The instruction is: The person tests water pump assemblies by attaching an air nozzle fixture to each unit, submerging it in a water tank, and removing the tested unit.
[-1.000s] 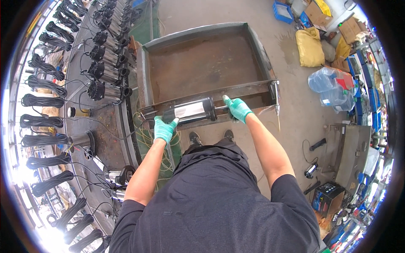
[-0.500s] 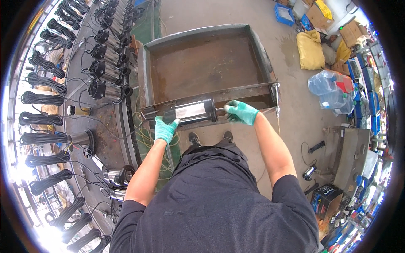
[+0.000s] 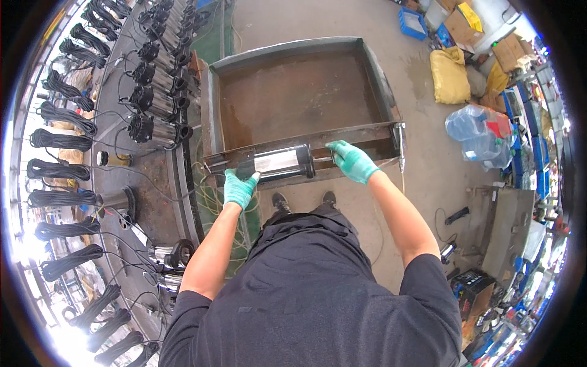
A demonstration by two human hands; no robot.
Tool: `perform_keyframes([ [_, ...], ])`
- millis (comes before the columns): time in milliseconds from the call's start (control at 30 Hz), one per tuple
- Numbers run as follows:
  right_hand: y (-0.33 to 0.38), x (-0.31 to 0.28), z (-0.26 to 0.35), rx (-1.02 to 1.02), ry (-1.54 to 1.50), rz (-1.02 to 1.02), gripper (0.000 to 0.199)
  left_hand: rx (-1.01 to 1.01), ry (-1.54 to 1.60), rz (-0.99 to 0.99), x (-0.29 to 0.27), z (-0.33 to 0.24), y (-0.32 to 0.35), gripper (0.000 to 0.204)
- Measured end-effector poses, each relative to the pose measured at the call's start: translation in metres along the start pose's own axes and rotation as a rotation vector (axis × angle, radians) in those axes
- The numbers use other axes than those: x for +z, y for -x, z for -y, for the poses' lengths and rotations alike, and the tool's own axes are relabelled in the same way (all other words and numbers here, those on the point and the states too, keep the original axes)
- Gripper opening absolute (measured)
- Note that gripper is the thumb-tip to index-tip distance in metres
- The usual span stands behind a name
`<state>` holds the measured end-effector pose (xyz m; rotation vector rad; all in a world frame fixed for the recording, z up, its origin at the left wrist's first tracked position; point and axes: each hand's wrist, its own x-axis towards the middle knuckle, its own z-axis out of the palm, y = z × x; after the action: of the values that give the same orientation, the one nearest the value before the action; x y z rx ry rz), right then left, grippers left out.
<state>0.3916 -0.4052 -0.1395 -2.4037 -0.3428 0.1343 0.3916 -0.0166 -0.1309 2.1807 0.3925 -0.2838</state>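
Observation:
A submersible pump [image 3: 278,161] with a silver body, pale label and black ends lies sideways across the near edge of a metal tank. My left hand [image 3: 239,188], in a green glove, grips its left end from the near side, thumb against the body. From the pump's right end sticks a thin metal shaft [image 3: 322,159]. My right hand [image 3: 354,163], gloved likewise, is closed about the shaft's outer end with the fingers over the far side; its thumb is hidden.
The shallow brown tank [image 3: 299,41] extends beyond the pump. At left, a workbench [image 3: 153,177] bears rows of pumps [image 3: 150,131] and coiled black cables [image 3: 61,142]. Clear plastic bags [image 3: 477,131], a yellow sack [image 3: 451,76] and a metal stand [image 3: 507,226] are at right.
My right hand has shifted slightly right and turned, its fingers now reaching over the far side of the shaft. My left hand and the pump stay in place.

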Motion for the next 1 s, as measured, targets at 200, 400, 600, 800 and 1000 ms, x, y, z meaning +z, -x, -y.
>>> perform_keyframes([
  [200,0.005,0.009,-0.006,0.010,-0.260,-0.024,0.035,0.002,-0.002,-0.016,0.001,-0.001,0.000,0.066],
  [400,-0.024,0.027,0.010,0.853,-0.855,0.179,0.049,-0.002,0.001,-0.019,0.001,0.003,-0.001,0.068],
  [600,0.008,-0.005,0.007,-0.226,0.232,-0.067,0.038,-0.004,0.026,-0.019,0.001,-0.004,0.002,0.067],
  [800,0.010,-0.005,-0.002,-0.162,-0.005,0.027,0.037,-0.008,0.003,-0.007,-0.002,-0.011,0.008,0.064],
  [1000,-0.009,0.011,-0.003,0.799,-0.974,0.232,0.046,-0.011,0.011,-0.026,0.001,-0.002,0.001,0.065],
])
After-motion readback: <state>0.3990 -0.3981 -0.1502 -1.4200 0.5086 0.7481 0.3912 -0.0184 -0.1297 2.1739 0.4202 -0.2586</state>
